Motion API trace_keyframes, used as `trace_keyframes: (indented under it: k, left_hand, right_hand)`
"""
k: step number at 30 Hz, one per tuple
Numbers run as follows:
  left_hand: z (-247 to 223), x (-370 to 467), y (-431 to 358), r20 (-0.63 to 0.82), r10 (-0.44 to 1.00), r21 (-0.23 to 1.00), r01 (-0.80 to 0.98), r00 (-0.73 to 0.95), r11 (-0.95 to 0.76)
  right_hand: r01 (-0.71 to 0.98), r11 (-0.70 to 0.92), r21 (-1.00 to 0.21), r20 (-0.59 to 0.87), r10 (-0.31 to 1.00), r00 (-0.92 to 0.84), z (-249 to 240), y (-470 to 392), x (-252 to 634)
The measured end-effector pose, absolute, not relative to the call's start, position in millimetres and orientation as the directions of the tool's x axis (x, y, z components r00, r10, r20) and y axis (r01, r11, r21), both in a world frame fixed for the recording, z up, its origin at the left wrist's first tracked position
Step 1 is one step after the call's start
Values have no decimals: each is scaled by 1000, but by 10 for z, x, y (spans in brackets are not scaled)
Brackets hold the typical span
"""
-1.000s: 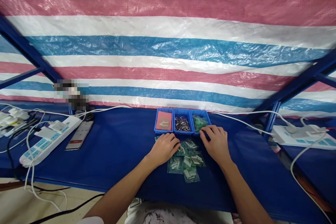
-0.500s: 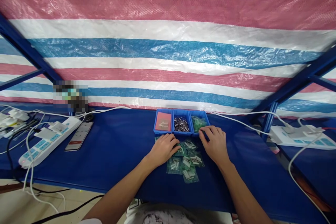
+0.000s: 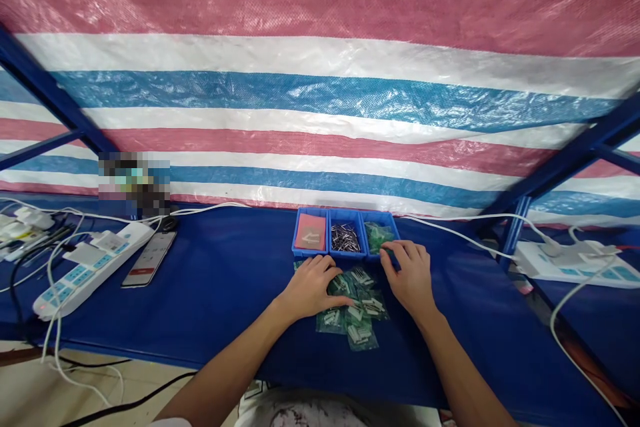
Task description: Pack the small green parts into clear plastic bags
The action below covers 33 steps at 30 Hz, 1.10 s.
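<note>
Three bins (image 3: 346, 255) hold pink sheet (image 3: 311, 223), pins (image 3: 345, 238), green plastic (image 3: 378, 235); our left hand (image 3: 309, 288), spread, overlaps packets (image 3: 361, 333); right hand (image 3: 411, 277): grip unclear.

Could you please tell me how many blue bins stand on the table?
3, side by side: the left bin holds a pink item, the middle bin metal pieces, and the right bin, partly covered by the right hand, green material. No others are visible.

Blue table (image 3: 215, 287), three blue bins (image 3: 345, 254), green packets (image 3: 361, 335), phone (image 3: 149, 259), power strip (image 3: 95, 275)
</note>
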<state>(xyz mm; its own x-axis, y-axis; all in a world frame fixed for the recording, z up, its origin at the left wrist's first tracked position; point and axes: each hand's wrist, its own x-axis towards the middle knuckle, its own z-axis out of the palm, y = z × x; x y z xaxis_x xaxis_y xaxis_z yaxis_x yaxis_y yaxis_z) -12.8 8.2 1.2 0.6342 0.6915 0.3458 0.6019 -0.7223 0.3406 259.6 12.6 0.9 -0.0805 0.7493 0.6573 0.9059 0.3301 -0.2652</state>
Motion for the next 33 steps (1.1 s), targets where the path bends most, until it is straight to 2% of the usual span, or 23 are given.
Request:
trace_keyframes:
  k: [14,19,23,27,30,33]
  left_hand:
    - [79,-106,69,357,716,372,612,600,-699]
    - [52,-86,85,380,735,387,625,562,-678]
    - [15,-89,89,345,810,537,608,475,-585]
    - [36,-96,80,321,868,691,533,379,-488]
    - [88,-96,72,332,878,752,465,346,-467]
    - [133,-91,66,334,880,790,409,336,-457]
  right_hand:
    - [891,344,-298,659,749,-69,24,112,2572]
    - [829,459,-320,667,730,-147,54,66,2476]
    - [739,600,-306,624,713,-320,83,4,2333]
    - [673,663,-327,567,708,-421,97,-53,2194]
    - [627,670,-397,536,724,-433,91,-76,2124]
    - [573,631,-522,508,770,-385,87,-83,2080]
